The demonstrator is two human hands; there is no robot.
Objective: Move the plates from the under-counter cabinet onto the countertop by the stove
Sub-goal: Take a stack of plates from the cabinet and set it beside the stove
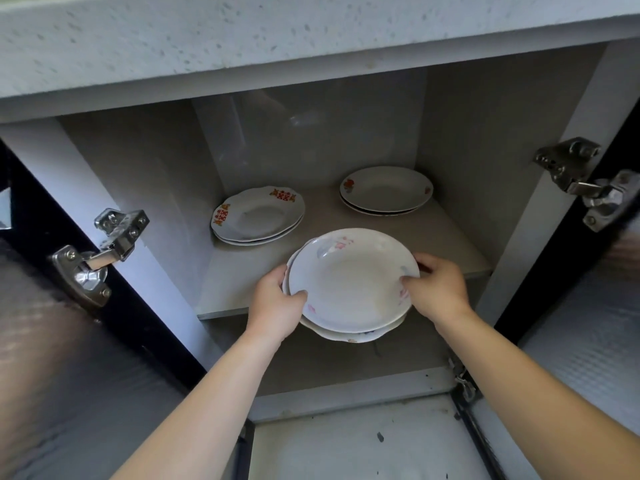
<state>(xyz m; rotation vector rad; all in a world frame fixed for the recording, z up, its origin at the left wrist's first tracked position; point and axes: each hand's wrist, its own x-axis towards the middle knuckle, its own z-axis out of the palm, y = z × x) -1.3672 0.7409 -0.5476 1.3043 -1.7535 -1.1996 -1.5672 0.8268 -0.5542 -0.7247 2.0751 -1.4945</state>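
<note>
Both hands (277, 299) (434, 289) grip 2 round glossy plates (349, 282).

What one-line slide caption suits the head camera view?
Left hand and right hand grip a stack of plates at the shelf front; a back-left stack and a back-right stack sit behind.

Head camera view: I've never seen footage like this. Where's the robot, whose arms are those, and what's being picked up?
There is no robot here. A person wears a camera on the head, so you look down along their own arms into an open cabinet under the countertop. The left hand and right hand grip opposite rims of a small stack of plates at the front edge of the shelf. Two more sit behind: the left stack and the right stack.
</note>
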